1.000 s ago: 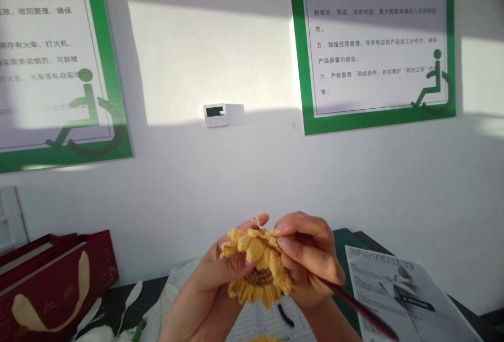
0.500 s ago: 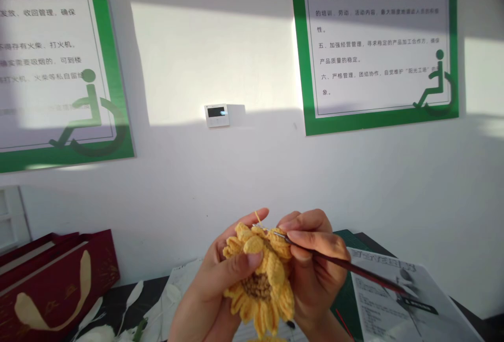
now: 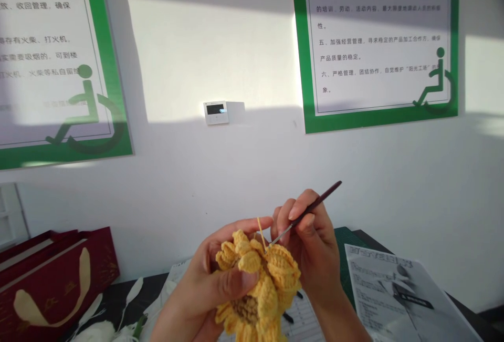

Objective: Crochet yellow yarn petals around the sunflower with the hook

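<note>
A yellow crocheted flower (image 3: pixel 281 273) with a brown centre is gripped by my left hand (image 3: pixel 220 281), its thumb pressed on the petals. A strand of yellow yarn (image 3: pixel 260 231) rises from the petals to my raised left index finger. My right hand (image 3: pixel 315 247) holds a crochet hook (image 3: pixel 317 203) with a dark handle, tilted up to the right. The metal tip of the hook meets the flower at the base of the yarn strand. The hook's very end is too small to make out.
A dark red gift bag (image 3: pixel 59 284) stands at the left, near white leaf-shaped pieces (image 3: pixel 134 292). At the right, a printed sheet (image 3: pixel 405 294) lies by a green cutting mat (image 3: pixel 346 239). Behind is a wall with two green-framed posters (image 3: pixel 376 124).
The hook has swung from pointing down-right to pointing up-right, and my right fingers hold it differently. The flower has shifted slightly left and down with my left hand.
</note>
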Demonstrator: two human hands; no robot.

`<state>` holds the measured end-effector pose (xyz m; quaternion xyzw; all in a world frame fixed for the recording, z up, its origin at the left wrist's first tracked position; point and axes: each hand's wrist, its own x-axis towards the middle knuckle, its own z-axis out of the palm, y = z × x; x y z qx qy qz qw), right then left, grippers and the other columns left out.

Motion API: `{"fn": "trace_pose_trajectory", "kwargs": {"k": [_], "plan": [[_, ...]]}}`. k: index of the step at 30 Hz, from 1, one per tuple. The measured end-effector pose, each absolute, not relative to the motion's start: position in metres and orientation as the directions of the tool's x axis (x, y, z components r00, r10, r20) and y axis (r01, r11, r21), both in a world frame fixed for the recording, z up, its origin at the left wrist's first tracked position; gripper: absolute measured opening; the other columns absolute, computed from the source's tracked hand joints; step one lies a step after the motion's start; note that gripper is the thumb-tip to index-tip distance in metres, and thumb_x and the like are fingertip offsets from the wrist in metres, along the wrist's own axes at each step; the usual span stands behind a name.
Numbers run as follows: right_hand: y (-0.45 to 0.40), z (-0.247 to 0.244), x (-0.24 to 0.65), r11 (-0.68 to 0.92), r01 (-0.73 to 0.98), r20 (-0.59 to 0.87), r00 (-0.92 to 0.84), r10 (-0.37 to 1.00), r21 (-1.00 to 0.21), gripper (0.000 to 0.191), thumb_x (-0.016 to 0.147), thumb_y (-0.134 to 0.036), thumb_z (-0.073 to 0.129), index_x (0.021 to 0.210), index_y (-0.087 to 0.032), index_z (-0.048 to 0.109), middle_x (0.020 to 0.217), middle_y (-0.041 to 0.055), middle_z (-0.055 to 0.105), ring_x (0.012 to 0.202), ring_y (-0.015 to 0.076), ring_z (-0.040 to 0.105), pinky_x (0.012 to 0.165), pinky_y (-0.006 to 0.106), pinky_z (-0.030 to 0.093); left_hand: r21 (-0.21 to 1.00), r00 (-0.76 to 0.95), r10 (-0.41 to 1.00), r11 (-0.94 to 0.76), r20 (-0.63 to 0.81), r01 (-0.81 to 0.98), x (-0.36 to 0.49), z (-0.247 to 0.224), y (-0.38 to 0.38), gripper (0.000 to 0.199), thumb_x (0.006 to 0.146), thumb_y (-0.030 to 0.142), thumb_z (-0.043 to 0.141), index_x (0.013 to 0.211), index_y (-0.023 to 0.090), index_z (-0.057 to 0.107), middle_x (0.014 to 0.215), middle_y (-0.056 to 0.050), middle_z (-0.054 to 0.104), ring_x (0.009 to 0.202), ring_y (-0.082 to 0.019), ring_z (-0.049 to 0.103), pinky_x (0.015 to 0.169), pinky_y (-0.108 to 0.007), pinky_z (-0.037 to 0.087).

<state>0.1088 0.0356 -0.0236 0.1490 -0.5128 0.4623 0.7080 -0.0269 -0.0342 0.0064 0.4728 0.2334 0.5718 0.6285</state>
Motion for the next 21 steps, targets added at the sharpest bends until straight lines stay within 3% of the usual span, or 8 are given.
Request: {"fn": "trace_pose_trajectory", "kwargs": {"k": [8,15,21], "plan": [[0.034,-0.023,0.118,0.535,-0.778,0.875,-0.038,0.483,-0.330,0.019,0.105,-0.037,0.056,0.092,-0.022,0.059,0.067,-0.0049,0.056,0.049,0.0076,0.047,0.047,0.019,0.037,0.906,0.344,0.908,-0.082,0.240,-0.415,-0.034,0.007,-0.030,0.035,0.063,0.019,0.092,0.098,0.020,0.085,0.079,-0.007,0.076,0.069,-0.020,0.072,0.066,-0.026,0.059],[0.031,-0.019,0.112,0.294,-0.821,0.746,-0.219,0.629,-0.490,0.026,0.103,-0.040,0.057,0.084,-0.022,0.054,0.061,-0.0087,0.049,0.039,0.0032,0.033,0.039,0.015,0.027,0.919,0.292,0.898,-0.233,0.329,-0.317,-0.039,0.002,-0.027,0.028,0.064,0.025,0.095,0.087,0.018,0.083,0.078,-0.009,0.071,0.066,-0.018,0.067,0.059,-0.024,0.051],[0.030,-0.015,0.107,0.145,-0.806,0.633,-0.323,0.703,-0.573,0.036,0.097,-0.042,0.064,0.073,-0.019,0.051,0.057,-0.0089,0.044,0.038,0.0018,0.027,0.037,0.015,0.018,0.897,0.298,0.887,-0.230,0.353,-0.378,-0.037,0.005,-0.026,0.024,0.060,0.021,0.096,0.077,0.016,0.080,0.071,-0.004,0.069,0.057,-0.012,0.061,0.052,-0.019,0.046]]}}
